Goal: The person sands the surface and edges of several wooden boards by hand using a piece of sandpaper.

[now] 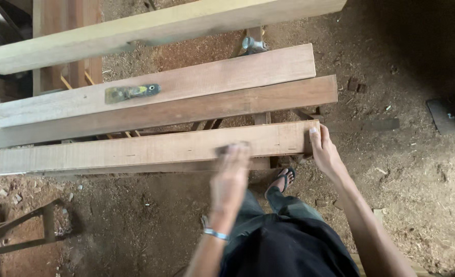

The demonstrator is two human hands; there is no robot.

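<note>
Three long wooden planks lie side by side on a low stand. My left hand (231, 177), blurred by motion and wearing a metal bracelet, presses down on the nearest plank (135, 150). A small dark pad (222, 150) shows under its fingertips. My right hand (324, 151) grips the right end of that same plank, thumb on top and fingers wrapped over the end.
A yellow-and-grey hand tool (132, 92) lies on the farthest plank (212, 77), with a darker plank (237, 102) between. A pale beam (160, 25) crosses the top. Sawdust covers the dirt floor; my sandalled foot (285, 178) stands under the planks. A metal frame (17, 233) sits lower left.
</note>
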